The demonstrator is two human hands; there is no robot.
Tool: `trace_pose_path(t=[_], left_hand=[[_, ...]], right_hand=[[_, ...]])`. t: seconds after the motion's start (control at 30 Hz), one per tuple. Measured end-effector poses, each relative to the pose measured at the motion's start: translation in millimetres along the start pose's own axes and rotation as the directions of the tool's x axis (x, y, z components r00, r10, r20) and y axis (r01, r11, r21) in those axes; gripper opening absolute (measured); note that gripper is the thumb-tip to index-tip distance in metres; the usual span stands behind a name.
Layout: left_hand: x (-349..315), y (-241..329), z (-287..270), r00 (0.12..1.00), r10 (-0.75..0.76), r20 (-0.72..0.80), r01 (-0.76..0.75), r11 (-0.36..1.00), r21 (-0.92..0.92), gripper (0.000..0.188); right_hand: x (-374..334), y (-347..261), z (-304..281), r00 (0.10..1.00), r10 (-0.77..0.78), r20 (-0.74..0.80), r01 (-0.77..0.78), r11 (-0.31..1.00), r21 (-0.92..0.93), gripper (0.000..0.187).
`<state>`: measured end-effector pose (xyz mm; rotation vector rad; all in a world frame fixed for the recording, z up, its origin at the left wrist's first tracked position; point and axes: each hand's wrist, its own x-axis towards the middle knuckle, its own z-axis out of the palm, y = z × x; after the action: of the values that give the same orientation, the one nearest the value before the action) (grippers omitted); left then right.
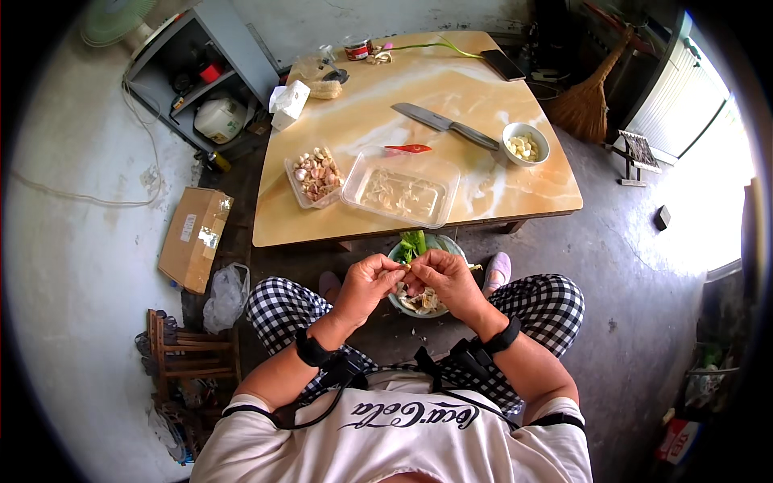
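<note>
My left hand (370, 283) and my right hand (449, 282) meet in front of me, fingertips pinched together on a small garlic clove (407, 266), mostly covered by the fingers. Below them on the floor is a pale basin (456, 245) with papery skins and green stalks (413, 242) in it. On the table (322, 229), a plastic tub (301, 193) holds unpeeled garlic cloves (320, 172). Beside it a clear plastic container (444, 211) has loose garlic skins in it. A white bowl (513, 151) at the table's right holds peeled cloves (523, 146).
A knife (424, 117) lies across the table, its handle beside the bowl. A red peeler-like tool (411, 148), a tissue pack (290, 103) and a phone (503, 64) are also there. Left stand a cardboard box (192, 241) and wooden stool (193, 354); a broom (588, 105) leans at right.
</note>
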<state>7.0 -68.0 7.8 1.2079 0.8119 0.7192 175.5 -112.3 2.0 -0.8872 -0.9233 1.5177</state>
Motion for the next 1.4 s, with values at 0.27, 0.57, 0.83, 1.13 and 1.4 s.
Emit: trace_pose_path(t=[0.27,0.57,0.83,1.13,1.4], left_hand=[[-0.7,-0.1,-0.9,0.994,0.107,0.019,-0.109,0.969,0.220,0.006],[-2.4,1.1,8.0,0.993,0.120,0.016,-0.120,0.969,0.217,0.005],[-1.1,4.0,3.8,0.999,-0.029,0.018,0.029,0.999,-0.021,0.006],[1.8,-1.2,-0.1,0.986,-0.147,0.079,0.165,0.928,-0.333,0.006],[3.0,-2.4,-8.0,0.970,-0.219,0.107,0.243,0.840,-0.485,0.012]], right_hand=[[0.3,-3.3,-1.1,0.999,0.023,0.028,-0.021,0.998,-0.064,0.017],[0.5,8.6,-2.1,1.000,0.011,-0.016,-0.011,1.000,0.007,0.014],[1.3,3.0,-2.6,1.000,0.028,0.004,-0.028,0.999,0.025,0.015],[1.9,5.6,-1.4,0.998,0.055,-0.007,-0.054,0.994,0.098,0.011],[0.5,-0.2,-4.0,0.999,0.044,0.014,-0.045,0.997,0.061,0.013]])
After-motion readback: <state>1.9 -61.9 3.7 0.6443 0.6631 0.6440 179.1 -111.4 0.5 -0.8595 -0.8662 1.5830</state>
